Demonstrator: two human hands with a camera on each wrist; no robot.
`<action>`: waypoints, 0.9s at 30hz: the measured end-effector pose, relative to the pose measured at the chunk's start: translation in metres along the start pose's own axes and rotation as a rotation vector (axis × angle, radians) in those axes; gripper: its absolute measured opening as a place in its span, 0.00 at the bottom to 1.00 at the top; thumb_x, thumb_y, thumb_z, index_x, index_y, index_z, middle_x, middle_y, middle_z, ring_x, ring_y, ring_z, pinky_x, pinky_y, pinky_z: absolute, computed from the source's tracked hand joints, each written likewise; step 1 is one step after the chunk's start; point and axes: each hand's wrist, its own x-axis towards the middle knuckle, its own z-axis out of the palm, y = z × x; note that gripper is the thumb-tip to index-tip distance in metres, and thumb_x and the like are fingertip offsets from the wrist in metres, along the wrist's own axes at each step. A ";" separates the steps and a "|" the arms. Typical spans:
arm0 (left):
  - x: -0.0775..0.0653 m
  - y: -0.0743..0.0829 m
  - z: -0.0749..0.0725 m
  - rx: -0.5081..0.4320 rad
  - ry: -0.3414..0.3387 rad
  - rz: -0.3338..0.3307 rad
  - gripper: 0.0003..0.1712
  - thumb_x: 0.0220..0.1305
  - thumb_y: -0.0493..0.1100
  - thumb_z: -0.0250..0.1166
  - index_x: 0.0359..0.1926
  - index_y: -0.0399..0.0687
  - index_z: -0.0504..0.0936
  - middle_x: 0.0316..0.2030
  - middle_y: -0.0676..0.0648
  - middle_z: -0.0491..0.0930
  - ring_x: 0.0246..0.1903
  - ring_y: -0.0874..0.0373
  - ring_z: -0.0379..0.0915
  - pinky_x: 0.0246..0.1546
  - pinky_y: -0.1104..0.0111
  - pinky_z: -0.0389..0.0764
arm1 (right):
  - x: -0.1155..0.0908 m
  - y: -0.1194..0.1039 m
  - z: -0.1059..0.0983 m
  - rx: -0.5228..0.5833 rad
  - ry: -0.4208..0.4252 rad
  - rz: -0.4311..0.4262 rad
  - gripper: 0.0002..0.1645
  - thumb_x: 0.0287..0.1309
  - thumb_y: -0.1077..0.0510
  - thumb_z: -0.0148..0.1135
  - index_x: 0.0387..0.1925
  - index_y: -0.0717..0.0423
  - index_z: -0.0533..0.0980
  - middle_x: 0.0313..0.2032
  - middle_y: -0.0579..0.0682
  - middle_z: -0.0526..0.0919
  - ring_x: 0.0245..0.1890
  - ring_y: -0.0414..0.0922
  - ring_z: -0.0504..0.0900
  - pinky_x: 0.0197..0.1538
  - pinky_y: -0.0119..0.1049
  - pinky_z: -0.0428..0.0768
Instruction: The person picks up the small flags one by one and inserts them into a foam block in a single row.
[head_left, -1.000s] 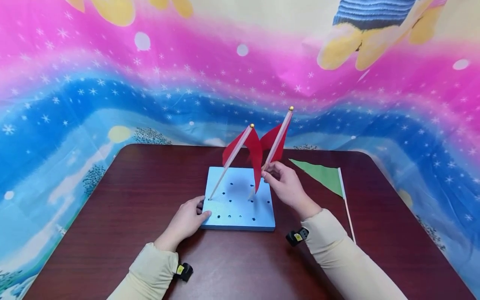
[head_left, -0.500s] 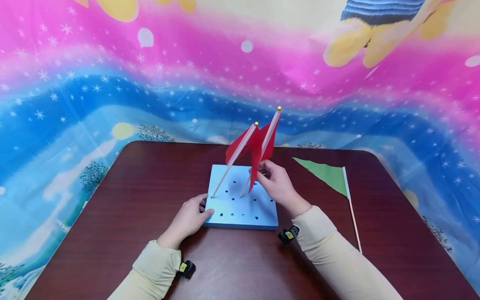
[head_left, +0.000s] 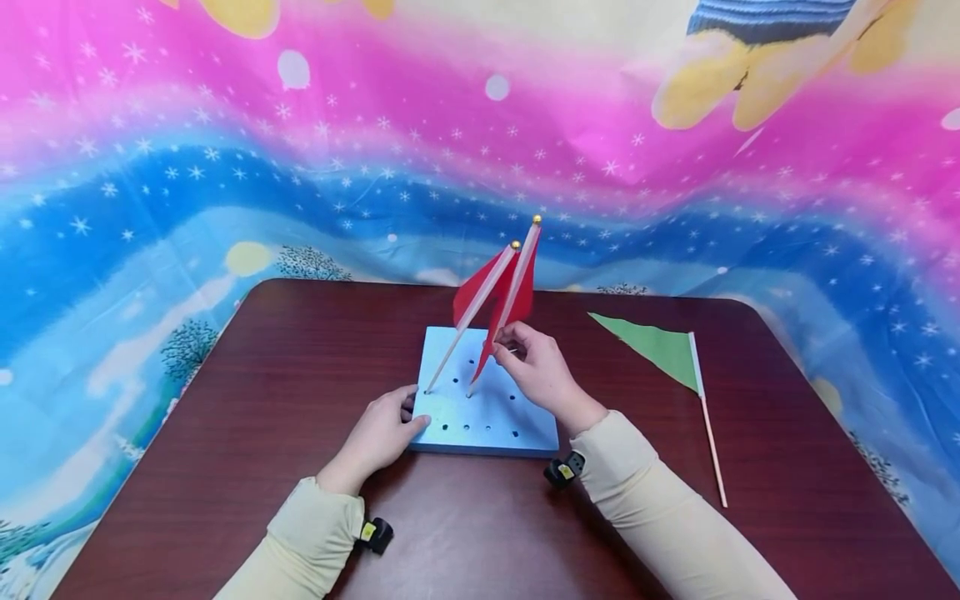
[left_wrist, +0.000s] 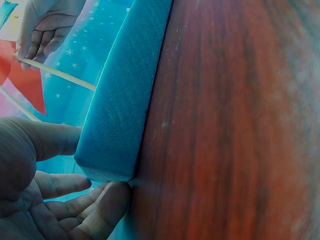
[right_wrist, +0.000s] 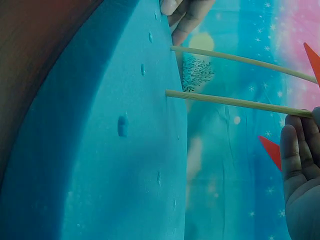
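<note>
The left hand (head_left: pixel 382 433) holds a blue board (head_left: pixel 536 429) with small holes at its left edge, thumb on top and fingers along the side. A red flag (head_left: pixel 483 292) leans to the right, its stick planted in a hole near that edge. With thumb and fingers the right hand (head_left: pixel 543 375) pinches the stick of a second red flag (head_left: pixel 517 279), low on its pole below the cloth. That stick's lower tip meets the board's top near the middle, as the right wrist view also shows with the wooden stick (right_wrist: pixel 225 101). Gold balls cap both poles.
A green pennant flag (head_left: pixel 660 350) with a white sleeve and wooden stick lies on the dark wood table (head_left: pixel 300 350), right of the board. Behind the table hangs a colourful printed cloth (head_left: pixel 420 167).
The right hand has moved left with the second red flag, its stick tip sliding from the board's right part to near the middle. The left hand stays at the board's edge.
</note>
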 end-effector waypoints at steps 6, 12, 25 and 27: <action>0.001 0.000 0.000 -0.003 0.009 0.006 0.32 0.61 0.41 0.66 0.63 0.33 0.70 0.45 0.42 0.80 0.39 0.55 0.79 0.40 0.61 0.79 | 0.000 -0.001 0.002 -0.051 -0.013 -0.029 0.09 0.62 0.60 0.63 0.43 0.59 0.78 0.38 0.49 0.85 0.35 0.43 0.81 0.41 0.38 0.82; 0.001 0.000 0.000 -0.005 -0.001 0.003 0.32 0.61 0.41 0.66 0.64 0.33 0.70 0.46 0.42 0.80 0.40 0.54 0.79 0.39 0.61 0.79 | -0.001 0.004 0.006 -0.074 -0.035 -0.040 0.08 0.62 0.58 0.64 0.43 0.55 0.78 0.38 0.46 0.84 0.34 0.41 0.81 0.38 0.35 0.82; 0.001 0.000 0.000 -0.013 -0.003 -0.003 0.32 0.62 0.41 0.66 0.64 0.33 0.70 0.45 0.42 0.80 0.39 0.54 0.79 0.37 0.62 0.79 | -0.003 0.005 0.013 -0.071 -0.049 -0.054 0.08 0.63 0.59 0.63 0.43 0.56 0.77 0.38 0.46 0.84 0.37 0.40 0.81 0.43 0.37 0.81; 0.001 0.000 -0.001 -0.013 -0.003 -0.003 0.32 0.62 0.41 0.66 0.64 0.33 0.70 0.45 0.42 0.80 0.40 0.54 0.79 0.38 0.62 0.79 | -0.003 0.005 0.014 -0.073 -0.045 -0.058 0.08 0.63 0.59 0.63 0.43 0.55 0.77 0.38 0.46 0.84 0.36 0.40 0.81 0.43 0.36 0.81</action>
